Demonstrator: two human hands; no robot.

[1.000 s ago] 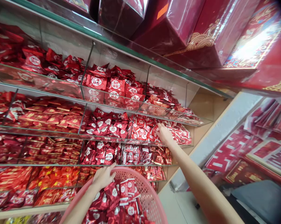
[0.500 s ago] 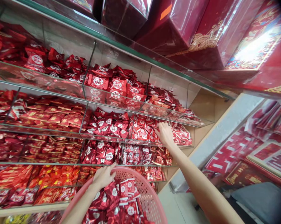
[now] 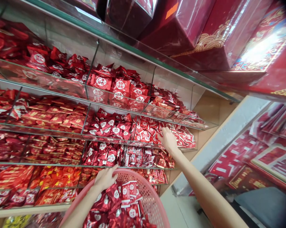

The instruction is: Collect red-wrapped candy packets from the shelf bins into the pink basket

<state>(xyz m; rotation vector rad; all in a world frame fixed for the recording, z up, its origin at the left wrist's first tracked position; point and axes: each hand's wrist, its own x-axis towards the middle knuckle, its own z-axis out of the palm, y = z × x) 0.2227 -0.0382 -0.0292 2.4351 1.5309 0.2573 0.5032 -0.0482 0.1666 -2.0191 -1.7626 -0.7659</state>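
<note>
The right hand (image 3: pixel 168 140) lies spread, fingers loose, on small red foil sweet packets (image 3: pixel 147 133) in a glass shelf compartment. The left hand (image 3: pixel 105 178) grips the rim of a round pink perforated plastic basket (image 3: pixel 149 193), heaped with the same red packets, below the shelves.

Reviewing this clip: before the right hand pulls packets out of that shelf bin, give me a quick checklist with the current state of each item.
1. Right hand inside the bin, on the packets: ok.
2. Packets actually gripped: cannot tell, fingers are buried among them.
3. Left hand holding the basket rim: ok.
4. Basket below the bin, within the arm's path: ok.
5. Room in the basket: ok, its far wall shows above the load.
6. Glass shelf over the hand leaves space to withdraw: ok.
</note>
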